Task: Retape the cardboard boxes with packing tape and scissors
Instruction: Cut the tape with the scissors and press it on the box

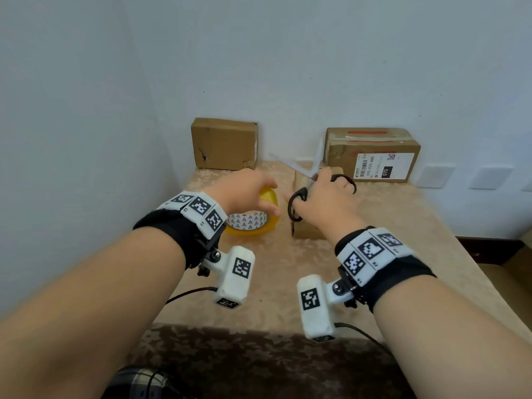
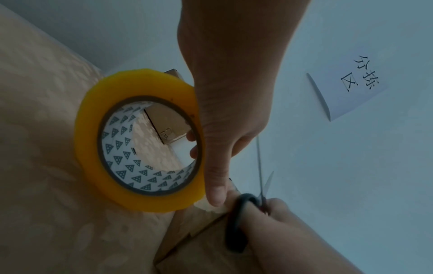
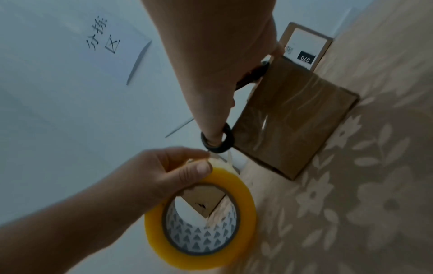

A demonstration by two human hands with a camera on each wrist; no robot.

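A person's left hand (image 1: 244, 187) grips a yellow roll of packing tape (image 1: 266, 214), held up just left of a small cardboard box (image 3: 295, 128) at mid-table, apparently to keep the freed strip taut; the right hand (image 1: 322, 197), thumb and fingers through the black loops, holds the scissors (image 1: 299, 180) blades apart above it, seemingly poised to cut. Two more boxes, one plain (image 1: 224, 144) and one labelled (image 1: 371, 154), wait at the far wall
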